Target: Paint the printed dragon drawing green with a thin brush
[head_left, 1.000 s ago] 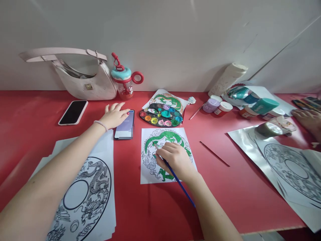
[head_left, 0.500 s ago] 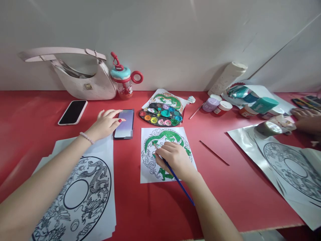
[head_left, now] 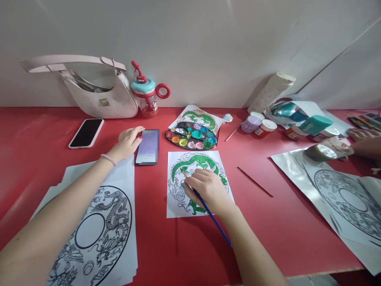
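Observation:
My right hand [head_left: 208,190] grips a blue-handled paintbrush [head_left: 214,224] and rests on a paper with a dragon drawing [head_left: 174,208]. The dragon's body is painted green, while the clouds and flames around it are white. My fingers hide the middle of the drawing and partly cover the brush tip. My left hand [head_left: 129,141] lies at the left edge of a lit smartphone [head_left: 147,149], fingers partly stretched and slightly apart, grasping nothing. Above the drawing sit a paint palette [head_left: 190,137] with several colours and a second dragon picture [head_left: 186,113] in green and orange.
Under my left forearm lies a stack of line drawings [head_left: 119,254]. A white handbag [head_left: 104,103], a cup [head_left: 147,97] and another phone [head_left: 87,133] stand or lie behind. To the right are a thin brush [head_left: 255,182], paint jars [head_left: 251,123] and another person's hand [head_left: 364,139].
My left hand has drawn back left from over the phone's screen to its edge, its fingers less spread. My right hand with the paintbrush has hardly moved.

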Available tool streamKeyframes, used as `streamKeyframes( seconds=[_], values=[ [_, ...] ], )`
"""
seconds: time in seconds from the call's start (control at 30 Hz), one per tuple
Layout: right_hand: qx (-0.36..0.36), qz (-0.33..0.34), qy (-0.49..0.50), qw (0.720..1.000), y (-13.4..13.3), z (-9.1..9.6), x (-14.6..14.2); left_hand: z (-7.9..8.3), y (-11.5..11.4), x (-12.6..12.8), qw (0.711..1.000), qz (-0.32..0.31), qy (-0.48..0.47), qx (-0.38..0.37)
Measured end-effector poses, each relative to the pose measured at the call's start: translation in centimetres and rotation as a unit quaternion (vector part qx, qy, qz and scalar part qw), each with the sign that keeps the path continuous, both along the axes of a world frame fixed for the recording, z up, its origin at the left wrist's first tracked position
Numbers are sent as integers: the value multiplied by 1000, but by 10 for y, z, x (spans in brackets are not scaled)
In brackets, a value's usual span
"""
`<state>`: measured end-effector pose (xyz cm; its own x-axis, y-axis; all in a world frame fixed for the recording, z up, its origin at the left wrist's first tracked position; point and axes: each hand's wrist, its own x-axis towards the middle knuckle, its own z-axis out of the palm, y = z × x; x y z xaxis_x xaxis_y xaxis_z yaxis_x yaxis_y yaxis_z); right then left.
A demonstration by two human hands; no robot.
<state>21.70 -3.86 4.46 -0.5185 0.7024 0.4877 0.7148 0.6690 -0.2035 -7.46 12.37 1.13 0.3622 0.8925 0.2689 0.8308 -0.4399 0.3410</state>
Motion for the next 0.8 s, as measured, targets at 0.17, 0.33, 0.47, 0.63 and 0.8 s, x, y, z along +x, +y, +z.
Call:
streamKeyframes(
  seconds=[0.17, 0.33, 0.47, 0.63, 0.8],
  values=[
    [0, 2, 2, 1000, 0, 0, -1, 4, -16, 1, 999, -39, 2, 25],
    [-2, 3, 1, 1000, 0, -1, -2, 15, -18, 14, 997, -62, 49, -26],
    [-3, 2, -1, 1000, 0, -1, -1, 16, -8, 24, 994, -65, 68, -54],
    [-1, 0, -3, 1000, 0, -1, 0, 17, -2, 30, 991, -79, 92, -57],
    [-1, 0, -5, 1000, 1, -1, -1, 16, -1, 27, 993, -71, 80, -53]
  ],
)
